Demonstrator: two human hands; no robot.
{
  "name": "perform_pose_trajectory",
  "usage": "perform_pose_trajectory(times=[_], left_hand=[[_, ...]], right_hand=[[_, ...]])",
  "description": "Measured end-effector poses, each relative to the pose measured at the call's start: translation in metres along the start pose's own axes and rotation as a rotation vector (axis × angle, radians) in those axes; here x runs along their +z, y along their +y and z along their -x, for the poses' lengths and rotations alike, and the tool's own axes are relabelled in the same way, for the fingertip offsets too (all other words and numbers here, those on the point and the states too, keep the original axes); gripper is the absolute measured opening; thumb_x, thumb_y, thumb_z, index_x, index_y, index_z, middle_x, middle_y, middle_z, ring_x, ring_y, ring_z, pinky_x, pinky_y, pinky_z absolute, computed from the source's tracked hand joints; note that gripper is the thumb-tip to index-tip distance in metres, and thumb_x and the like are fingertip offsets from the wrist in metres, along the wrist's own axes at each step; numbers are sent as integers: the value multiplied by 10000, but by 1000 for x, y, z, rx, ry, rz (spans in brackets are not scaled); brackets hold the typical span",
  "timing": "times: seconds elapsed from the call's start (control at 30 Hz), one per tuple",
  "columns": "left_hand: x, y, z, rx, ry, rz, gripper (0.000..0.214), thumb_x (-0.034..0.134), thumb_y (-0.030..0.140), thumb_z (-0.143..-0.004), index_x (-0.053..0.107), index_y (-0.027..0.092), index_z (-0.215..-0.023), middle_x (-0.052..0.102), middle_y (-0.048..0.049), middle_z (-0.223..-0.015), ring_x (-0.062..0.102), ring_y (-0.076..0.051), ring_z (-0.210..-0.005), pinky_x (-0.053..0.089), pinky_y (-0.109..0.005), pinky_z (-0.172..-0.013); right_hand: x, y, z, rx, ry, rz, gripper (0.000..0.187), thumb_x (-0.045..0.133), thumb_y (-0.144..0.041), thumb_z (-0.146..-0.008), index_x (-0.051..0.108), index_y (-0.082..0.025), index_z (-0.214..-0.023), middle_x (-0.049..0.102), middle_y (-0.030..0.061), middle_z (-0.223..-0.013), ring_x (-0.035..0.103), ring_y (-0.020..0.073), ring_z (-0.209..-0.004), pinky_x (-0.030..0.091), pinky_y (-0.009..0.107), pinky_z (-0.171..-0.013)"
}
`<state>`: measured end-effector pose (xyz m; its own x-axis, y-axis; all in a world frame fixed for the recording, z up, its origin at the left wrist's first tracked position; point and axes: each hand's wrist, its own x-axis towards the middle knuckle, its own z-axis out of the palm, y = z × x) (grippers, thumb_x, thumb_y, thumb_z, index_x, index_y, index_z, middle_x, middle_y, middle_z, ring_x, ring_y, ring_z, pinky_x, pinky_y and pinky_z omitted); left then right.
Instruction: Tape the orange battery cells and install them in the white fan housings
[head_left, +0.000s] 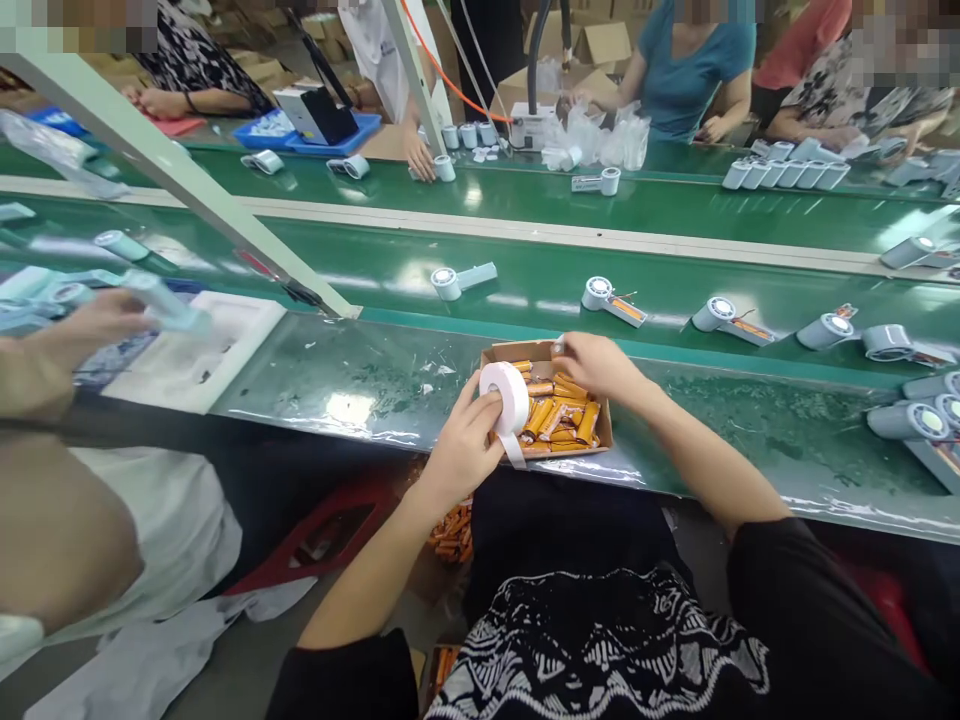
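My left hand [466, 440] is closed around a roll of white tape [513, 400], its thumb at the core. The tape's loose end hangs down over the near left edge of a small cardboard box [606, 440]. Orange-wrapped cylindrical batteries [555, 415] lie jumbled inside that box. At the box's far right rim is my right hand [600, 367], its fingers bent and pressed together. A small whitish spot shows at its fingertips; what they grip, if anything, I cannot make out.
Beyond the work ledge runs a green conveyor [525, 275] carrying several pale blue handheld fans [598, 293], some with orange batteries in their handles. On the left, a co-worker's hand [97, 325] holds a fan part above a white foam tray [247, 335]. A slanted metal post [225, 215] stands nearby.
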<state>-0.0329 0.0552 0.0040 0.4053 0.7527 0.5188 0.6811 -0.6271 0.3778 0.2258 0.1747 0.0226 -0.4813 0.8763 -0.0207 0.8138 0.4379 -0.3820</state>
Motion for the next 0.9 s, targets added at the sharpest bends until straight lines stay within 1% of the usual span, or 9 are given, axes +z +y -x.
perform_pose_trajectory(times=[0.13, 0.2, 0.3, 0.4, 0.5, 0.57, 0.7, 0.8, 0.9], left_hand=[[9, -6, 5, 32, -28, -78, 340, 546, 25, -950, 680, 132, -1243, 742, -146, -1280, 492, -398, -1559, 460, -658, -1321], [14, -7, 4, 54, -11, -140, 385, 518, 4, -951, 681, 97, -1286, 737, -171, -1312, 401, -431, -1619, 477, -670, -1302], [20, -2, 1, 90, -4, -253, 433, 498, -30, -954, 693, 96, -1320, 745, -167, -1311, 284, -452, -1672, 495, -681, -1281], [20, 7, -3, 147, -48, -344, 429, 544, -32, -971, 697, 106, -1347, 753, -162, -1311, 231, -480, -1680, 597, -626, -1191], [17, 16, -9, 191, -74, -380, 420, 599, -8, -988, 705, 127, -1371, 760, -155, -1317, 238, -502, -1668, 673, -552, -1088], [17, 23, -12, 198, -81, -366, 423, 604, -1, -1000, 717, 153, -1378, 769, -141, -1304, 295, -487, -1653, 662, -543, -1108], [22, 36, -16, 180, -69, -332, 428, 626, 25, -1009, 715, 153, -1408, 780, -148, -1305, 341, -475, -1636, 624, -566, -1159], [29, 43, -18, 173, -18, -347, 411, 642, 38, -1015, 719, 142, -1405, 800, -160, -1270, 319, -491, -1634, 654, -577, -1100], [37, 47, -23, 168, 57, -357, 381, 650, 29, -1012, 739, 129, -1368, 822, -163, -1185, 282, -496, -1638, 648, -597, -1096]], right_hand=[[-1, 13, 33, 25, 219, -1062, 510, 646, -567, -1041, 592, -229, -1419, 762, 113, -1298, 773, 225, -1046, 645, 381, -917], [2, 7, 52, 32, 183, -1271, 629, 775, -590, -947, 572, -254, -1439, 769, 90, -1278, 776, 215, -1017, 657, 377, -911], [-1, -5, 74, 28, 95, -1191, 690, 808, -464, -936, 518, -256, -1527, 773, 91, -1284, 776, 226, -1059, 661, 401, -966], [-15, -11, 84, -2, 2, -850, 685, 739, -350, -969, 485, -228, -1594, 763, 130, -1325, 775, 264, -1066, 661, 438, -957], [-30, -13, 84, -55, -111, -490, 571, 712, -254, -958, 588, -155, -1507, 794, 166, -1212, 775, 291, -963, 649, 437, -885], [-34, -12, 81, -100, -175, -415, 518, 711, -228, -945, 636, -132, -1449, 802, 174, -1184, 779, 301, -969, 643, 433, -890], [-31, -2, 75, -47, -113, -707, 610, 765, -281, -924, 613, -148, -1500, 801, 157, -1235, 782, 316, -1093, 651, 502, -996], [-23, 7, 76, 50, 127, -1175, 657, 856, -374, -887, 620, -207, -1477, 762, 146, -1387, 758, 310, -1244, 634, 536, -1089], [-5, -3, 82, 114, 380, -1491, 684, 963, -430, -799, 647, -258, -1381, 747, 117, -1444, 727, 299, -1332, 619, 523, -1139]])
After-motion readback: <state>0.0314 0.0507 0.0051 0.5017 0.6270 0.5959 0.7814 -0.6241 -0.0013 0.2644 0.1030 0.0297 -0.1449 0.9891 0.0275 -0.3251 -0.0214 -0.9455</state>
